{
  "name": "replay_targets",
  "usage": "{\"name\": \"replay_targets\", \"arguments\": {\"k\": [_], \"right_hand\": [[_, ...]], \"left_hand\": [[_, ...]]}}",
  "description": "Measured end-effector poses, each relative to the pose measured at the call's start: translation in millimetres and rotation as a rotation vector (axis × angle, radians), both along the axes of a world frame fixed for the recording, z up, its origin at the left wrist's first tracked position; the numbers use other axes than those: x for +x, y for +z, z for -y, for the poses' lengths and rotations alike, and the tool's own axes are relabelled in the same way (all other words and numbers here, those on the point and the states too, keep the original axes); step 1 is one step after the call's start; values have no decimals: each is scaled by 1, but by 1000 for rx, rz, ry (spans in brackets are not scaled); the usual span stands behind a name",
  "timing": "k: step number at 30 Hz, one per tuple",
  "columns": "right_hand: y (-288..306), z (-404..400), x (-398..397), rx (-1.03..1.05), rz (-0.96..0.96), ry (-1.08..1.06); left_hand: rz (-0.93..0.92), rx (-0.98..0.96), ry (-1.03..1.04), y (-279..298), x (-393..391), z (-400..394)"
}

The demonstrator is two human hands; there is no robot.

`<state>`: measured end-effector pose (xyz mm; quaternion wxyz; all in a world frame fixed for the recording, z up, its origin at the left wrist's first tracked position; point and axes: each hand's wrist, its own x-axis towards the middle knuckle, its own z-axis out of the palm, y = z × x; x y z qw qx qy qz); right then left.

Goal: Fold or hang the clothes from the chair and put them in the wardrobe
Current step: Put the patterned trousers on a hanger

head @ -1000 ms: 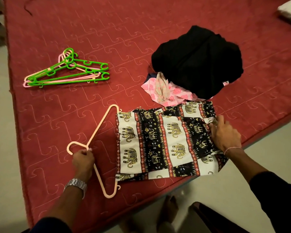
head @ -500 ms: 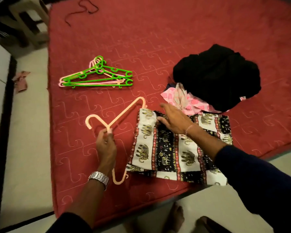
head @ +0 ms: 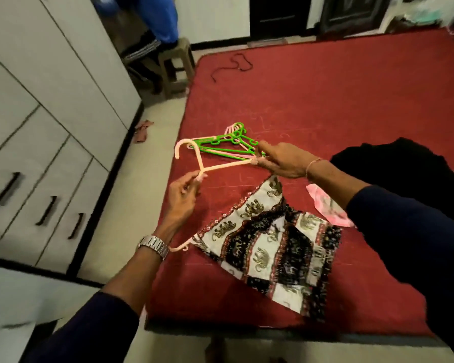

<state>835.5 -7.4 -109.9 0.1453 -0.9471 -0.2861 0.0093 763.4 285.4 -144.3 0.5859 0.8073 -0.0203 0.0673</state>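
1. Lifted clear of the bed since half a second ago, the peach hanger (head: 222,167) is now being held up by both hands, and the right hand (head: 281,161) is no longer lying on the elephant-print cloth (head: 270,244) but reaching across to the hanger's far shoulder; the camera is also swinging left, bringing the wardrobe (head: 50,127) into view.
2. The left hand (head: 182,200) is gripping the hanger just below its hook, fingers curled round the neck, while the right hand is pinching the far shoulder end together with one corner of the cloth, which is rising in a peak toward it.
3. The rest of the cloth is lying folded on the red bed cover (head: 325,100), near the front edge.
4. Judging by the scene, the job is at an early stage: this one piece is only now going onto its hanger, a black garment (head: 393,174) and a pink one (head: 325,203) are waiting in a heap, spare green and pink hangers (head: 228,142) are lying unused, and the wardrobe doors in view are shut.
5. The right sleeve is covering part of the pink garment, the black one is running off frame, the hanger's near end is passing behind the left wrist, and the picture is blurring toward its edges.
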Motion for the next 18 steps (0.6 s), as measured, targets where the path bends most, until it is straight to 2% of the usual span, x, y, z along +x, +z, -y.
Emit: {"name": "replay_targets", "arguments": {"k": [3, 7, 18], "right_hand": [[38, -22, -14, -53, 103, 142], [88, -56, -31, 33, 211, 273], [200, -153, -71, 248, 508, 362]], "left_hand": [[21, 39, 33, 42, -19, -21], [55, 60, 89, 107, -51, -51], [251, 184, 246, 258, -131, -126]]}}
